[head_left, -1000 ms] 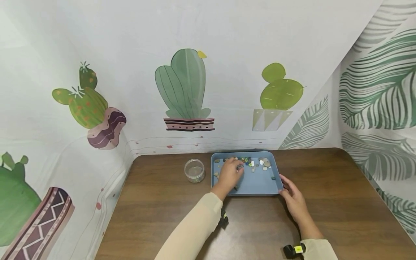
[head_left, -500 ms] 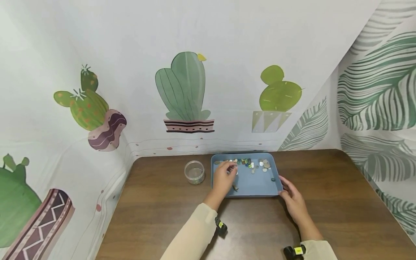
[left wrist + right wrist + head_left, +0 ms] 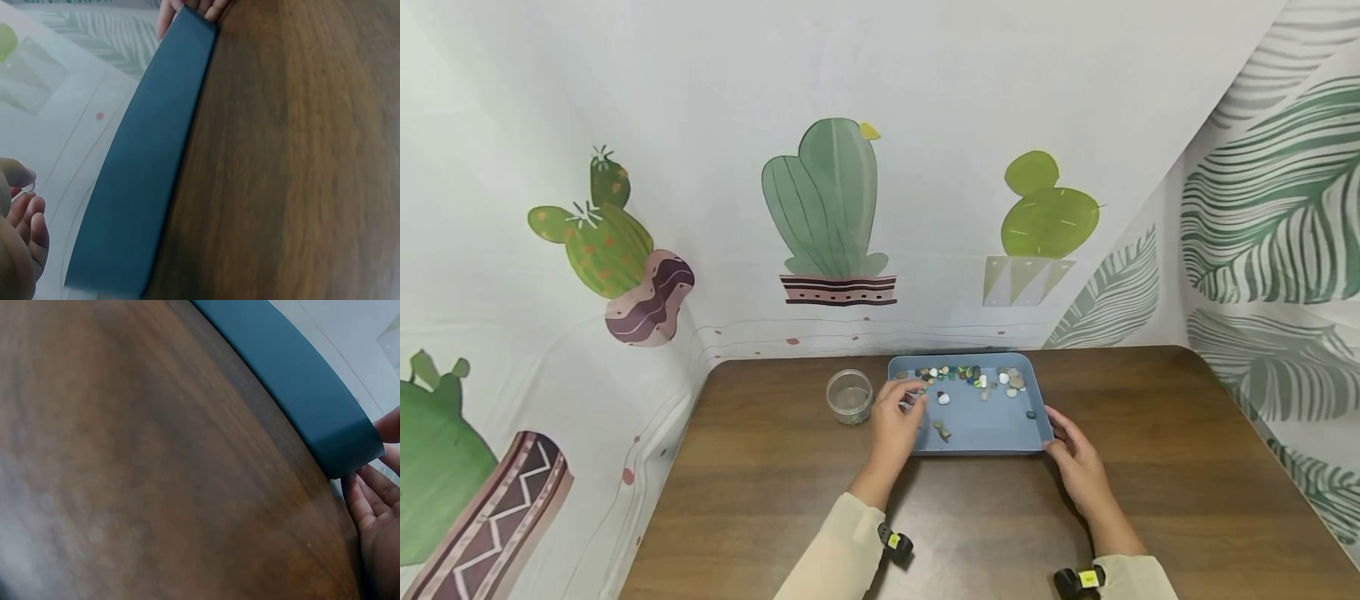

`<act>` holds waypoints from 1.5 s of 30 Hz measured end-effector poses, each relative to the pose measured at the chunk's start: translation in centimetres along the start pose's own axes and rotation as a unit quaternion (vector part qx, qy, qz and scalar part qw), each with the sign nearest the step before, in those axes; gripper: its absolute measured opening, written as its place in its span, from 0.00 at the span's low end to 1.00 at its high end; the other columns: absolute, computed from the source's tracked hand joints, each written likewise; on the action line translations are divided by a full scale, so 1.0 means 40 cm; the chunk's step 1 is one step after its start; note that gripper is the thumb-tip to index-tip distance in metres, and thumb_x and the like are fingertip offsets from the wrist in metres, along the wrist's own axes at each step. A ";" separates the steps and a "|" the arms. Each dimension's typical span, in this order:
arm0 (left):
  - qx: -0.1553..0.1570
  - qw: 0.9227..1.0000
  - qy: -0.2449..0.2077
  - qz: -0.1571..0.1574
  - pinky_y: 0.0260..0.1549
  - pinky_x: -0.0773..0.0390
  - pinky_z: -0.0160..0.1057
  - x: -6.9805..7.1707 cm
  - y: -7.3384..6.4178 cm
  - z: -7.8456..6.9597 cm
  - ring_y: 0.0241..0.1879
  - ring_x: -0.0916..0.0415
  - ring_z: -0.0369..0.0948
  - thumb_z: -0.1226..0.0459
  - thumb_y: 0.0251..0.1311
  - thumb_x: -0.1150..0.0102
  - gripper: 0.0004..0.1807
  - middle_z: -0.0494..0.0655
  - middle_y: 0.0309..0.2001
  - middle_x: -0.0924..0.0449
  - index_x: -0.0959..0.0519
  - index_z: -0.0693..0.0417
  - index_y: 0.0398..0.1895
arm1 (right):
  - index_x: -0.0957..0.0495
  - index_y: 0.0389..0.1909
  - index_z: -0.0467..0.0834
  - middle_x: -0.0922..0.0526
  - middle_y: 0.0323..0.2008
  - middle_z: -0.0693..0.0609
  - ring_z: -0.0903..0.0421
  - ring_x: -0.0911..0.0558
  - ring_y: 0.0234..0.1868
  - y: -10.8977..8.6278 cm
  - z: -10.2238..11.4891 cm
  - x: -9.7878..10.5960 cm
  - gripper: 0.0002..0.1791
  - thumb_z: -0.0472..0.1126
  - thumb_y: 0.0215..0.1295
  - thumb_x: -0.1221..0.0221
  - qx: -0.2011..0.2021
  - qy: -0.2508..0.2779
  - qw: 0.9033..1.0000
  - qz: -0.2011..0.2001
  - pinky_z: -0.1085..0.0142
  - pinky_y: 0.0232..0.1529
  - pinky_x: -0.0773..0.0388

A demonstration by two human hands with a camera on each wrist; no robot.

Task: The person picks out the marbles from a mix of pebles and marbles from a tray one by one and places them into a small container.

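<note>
Stones (image 3: 975, 372) sit loose in the blue tray (image 3: 992, 429), mostly along the far side; two white/dark ones mid-tray, a few brown near the front wall. Left hand (image 3: 889, 427) over tray's left side, fingers bent, thumb near index; small pale bit at fingertips, can't tell if pinched. Right hand (image 3: 1081, 467) grips tray's near right corner. Hands well apart. Clear jar (image 3: 850, 412) left of tray, on brown table (image 3: 985, 517). Cactus-print cloth (image 3: 940, 217) behind.
</note>
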State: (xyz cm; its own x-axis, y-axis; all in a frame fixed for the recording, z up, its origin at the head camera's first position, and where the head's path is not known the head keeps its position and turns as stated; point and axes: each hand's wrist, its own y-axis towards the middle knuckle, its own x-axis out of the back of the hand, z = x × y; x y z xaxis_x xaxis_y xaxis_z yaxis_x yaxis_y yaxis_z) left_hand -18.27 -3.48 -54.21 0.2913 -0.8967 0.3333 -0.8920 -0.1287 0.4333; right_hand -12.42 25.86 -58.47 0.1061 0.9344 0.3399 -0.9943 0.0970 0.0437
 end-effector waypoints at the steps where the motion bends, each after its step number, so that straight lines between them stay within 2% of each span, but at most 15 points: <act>1: 0.005 1.000 -0.003 -0.003 0.31 0.18 0.30 0.010 0.000 0.001 0.33 0.19 0.38 0.70 0.56 0.31 0.08 0.48 0.39 0.18 0.13 0.57 0.40 | 0.37 0.75 0.45 0.33 0.73 0.38 0.77 0.32 0.59 0.000 0.000 0.000 0.28 0.35 0.76 0.50 -0.001 0.001 1.000 0.000 0.90 0.53 0.35; 11: 0.035 0.999 -0.011 -0.029 0.32 0.18 0.29 0.101 0.024 0.024 0.35 0.21 0.38 0.73 0.58 0.34 0.09 0.51 0.39 0.21 0.14 0.57 0.41 | 0.37 0.76 0.47 0.34 0.74 0.39 0.74 0.32 0.60 -0.001 0.002 0.001 0.28 0.36 0.76 0.50 -0.007 -0.002 1.000 0.001 0.90 0.53 0.34; 15: 0.042 0.998 -0.004 -0.044 0.32 0.19 0.29 0.131 0.030 0.033 0.35 0.21 0.38 0.73 0.58 0.34 0.09 0.51 0.40 0.21 0.15 0.57 0.42 | 0.37 0.76 0.46 0.34 0.73 0.39 0.74 0.31 0.60 0.000 0.003 0.000 0.28 0.35 0.76 0.50 -0.004 0.001 1.000 0.001 0.90 0.53 0.34; 23: 0.061 0.997 0.001 -0.052 0.32 0.21 0.27 0.182 0.038 0.055 0.35 0.23 0.41 0.74 0.58 0.34 0.09 0.54 0.43 0.19 0.15 0.59 0.42 | 0.37 0.76 0.46 0.34 0.74 0.39 0.72 0.31 0.61 -0.001 0.003 -0.002 0.28 0.35 0.76 0.50 -0.002 0.003 1.000 0.002 0.90 0.53 0.34; 30: 0.058 0.996 0.027 -0.064 0.29 0.23 0.27 0.208 0.045 0.067 0.33 0.25 0.41 0.72 0.57 0.34 0.09 0.54 0.42 0.20 0.14 0.58 0.41 | 0.37 0.75 0.45 0.33 0.72 0.37 0.73 0.30 0.60 0.003 -0.003 0.000 0.29 0.33 0.75 0.50 0.005 0.001 1.000 -0.002 0.90 0.52 0.33; 39: 0.043 0.995 0.055 -0.068 0.29 0.24 0.28 0.217 0.047 0.074 0.32 0.24 0.41 0.71 0.56 0.32 0.09 0.52 0.39 0.19 0.13 0.57 0.41 | 0.37 0.75 0.44 0.32 0.72 0.36 0.76 0.31 0.59 0.000 -0.005 0.002 0.29 0.33 0.76 0.50 0.026 0.006 1.000 0.003 0.89 0.53 0.33; 45: 0.050 0.995 0.048 -0.077 0.31 0.25 0.28 0.218 0.047 0.080 0.34 0.24 0.40 0.67 0.63 0.35 0.08 0.52 0.41 0.18 0.13 0.57 0.44 | 0.37 0.75 0.44 0.32 0.71 0.37 0.75 0.31 0.59 0.002 -0.010 0.000 0.29 0.32 0.75 0.50 0.030 0.007 1.000 -0.002 0.90 0.53 0.33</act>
State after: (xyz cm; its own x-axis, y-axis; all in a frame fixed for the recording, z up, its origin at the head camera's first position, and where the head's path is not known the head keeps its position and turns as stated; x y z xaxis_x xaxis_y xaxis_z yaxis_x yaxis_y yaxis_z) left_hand -18.49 -12.91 -53.17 0.4550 -0.8188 0.3501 -0.8624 -0.3071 0.4024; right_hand -12.52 26.00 -58.84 0.1089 0.9389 0.3265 -0.9917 0.0801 0.1004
